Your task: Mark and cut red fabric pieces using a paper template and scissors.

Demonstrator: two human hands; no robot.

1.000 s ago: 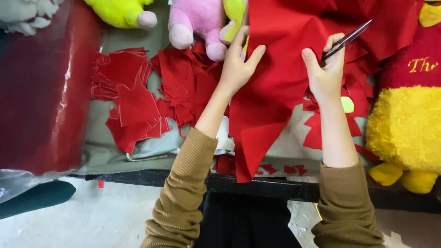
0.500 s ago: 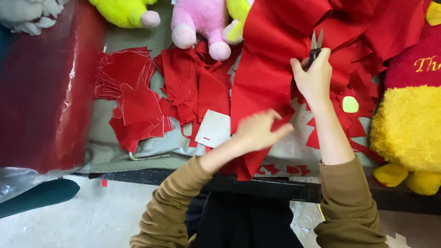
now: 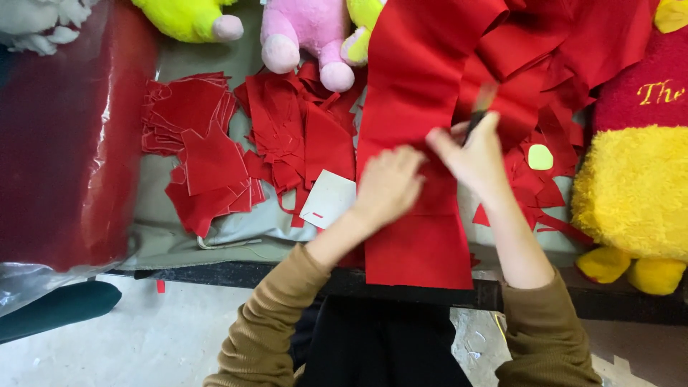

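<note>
Lying down the middle of the work table (image 3: 179, 240), a long strip of red cloth (image 3: 419, 143) hangs over the table's front edge, and both hands work on it. The left hand (image 3: 387, 185) rests on the strip's left half, palm down, fingers curled loosely together against the fabric; motion blur hides whether they pinch it. The right hand (image 3: 469, 154) sits just right of the left hand, on the strip's right edge, with its fingers closed around a dark slim tool (image 3: 479, 111) that points up and away from the strip's lower end; the tool is blurred, so its kind cannot be told. Both sleeves are olive-brown. To the left of the strip lies a white card (image 3: 328, 199), touching its edge, and further left are two heaps of cut red pieces (image 3: 208, 143). To the right of the strip lie more red scraps and one small yellow-green patch (image 3: 540, 156). Beyond that, well to the right of the strip, sits a yellow plush toy in a red top (image 3: 634, 193). Above the strip's left side, a pink plush toy (image 3: 304, 32) and a yellow-green plush toy (image 3: 188, 16) rest at the table's far edge. Far left of the strip stands a roll of dark red material in clear film (image 3: 64, 136).
</note>
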